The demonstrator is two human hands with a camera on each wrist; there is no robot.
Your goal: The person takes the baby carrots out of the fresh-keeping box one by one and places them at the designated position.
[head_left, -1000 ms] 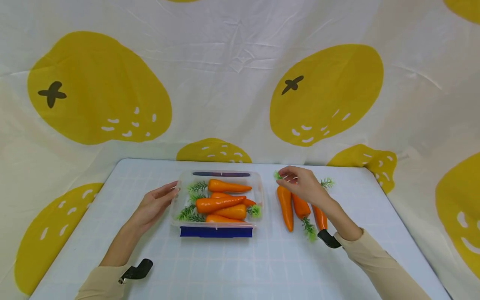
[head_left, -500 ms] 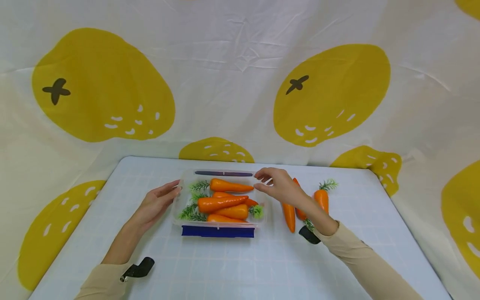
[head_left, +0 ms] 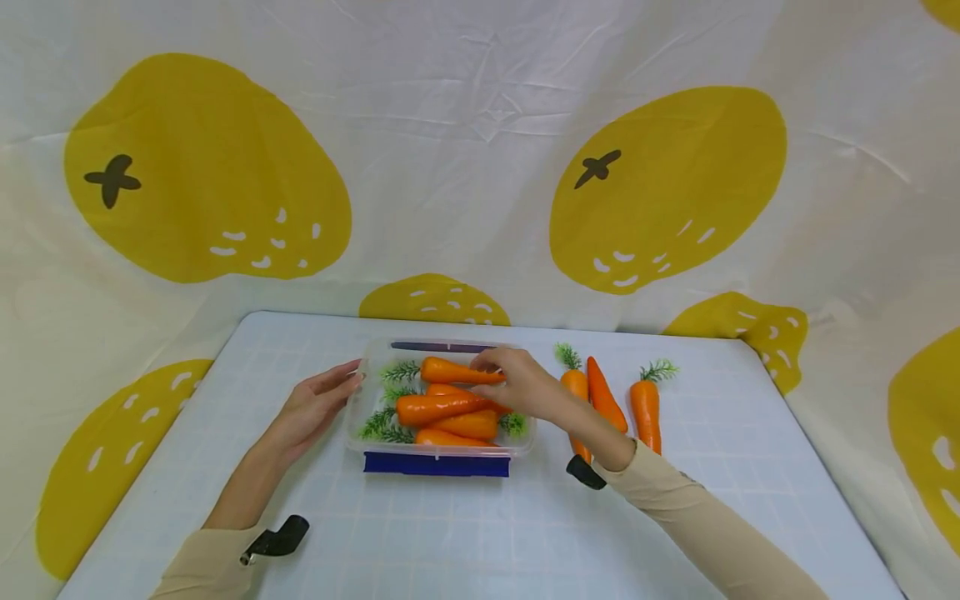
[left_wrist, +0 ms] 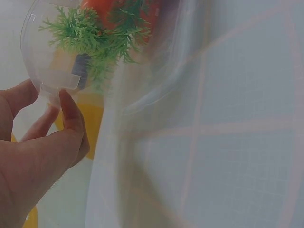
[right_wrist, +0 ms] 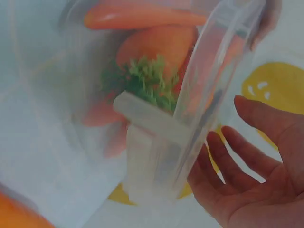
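Observation:
A clear plastic box (head_left: 375, 449) with dark blue latches holds several orange carrots (head_left: 435, 408) with green tops. At its left side, my left hand (head_left: 315, 408) touches the wall with its fingertips; the left wrist view shows these at the box's edge flap (left_wrist: 66, 79). My right hand (head_left: 521, 383) reaches over the right rim, its fingers above the carrots inside. In the right wrist view its fingers are spread with nothing between them. Whether a fingertip touches a carrot cannot be seen. The right forearm partly covers the loose carrots on the table.
On the white table (head_left: 450, 533), right of the box, lie a left loose carrot (head_left: 575, 387), a middle one (head_left: 606, 396) and a right one (head_left: 646, 412). A pale curtain (head_left: 450, 192) with large yellow fruit prints hangs behind the table.
My right hand has moved left from the tops of the loose carrots to over the box. The loose carrots are more exposed now. My left hand stays at the box's left side.

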